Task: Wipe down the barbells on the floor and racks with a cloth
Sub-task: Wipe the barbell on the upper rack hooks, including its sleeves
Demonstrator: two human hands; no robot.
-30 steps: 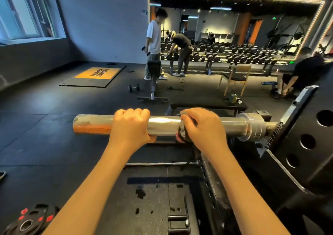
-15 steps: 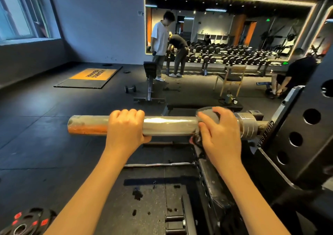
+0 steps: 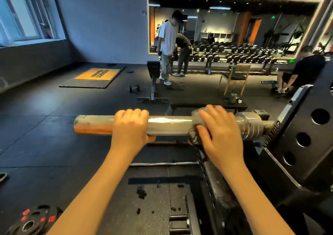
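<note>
Checking in from the remote seat, head cam only, so this is just my read. I'm mid-wipe on the racked bar. The shiny steel barbell sleeve (image 3: pixel 169 124) sticks out to the left of the black perforated steel rack (image 3: pixel 306 135). I've got the left hand (image 3: pixel 131 126) wrapped round it about halfway along, fingers over the top and thumb underneath, basically just steadying the thing. The right hand (image 3: pixel 221 135) is curled over the dark grey crumpled cloth (image 3: pixel 195 124) and clamps it onto the sleeve just beside the ridged steel collar (image 3: pixel 252 124). So the inner end is what's getting cleaned right now. Next I reckon the cloth has to slide outward along the sleeve. That means the left hand will have to let go or hop along, since it's sitting right on the stretch that needs doing. The outer end has an orange tint low down, and I can't tell if that's rust or a reflection, so it might want extra pressure. After that there's a thin steel bar (image 3: pixel 162 163) lying on the black rubber floor (image 3: pixel 45 126) below the rack, which looks like the next one in line. Plenty left to do, I'd say.
</note>
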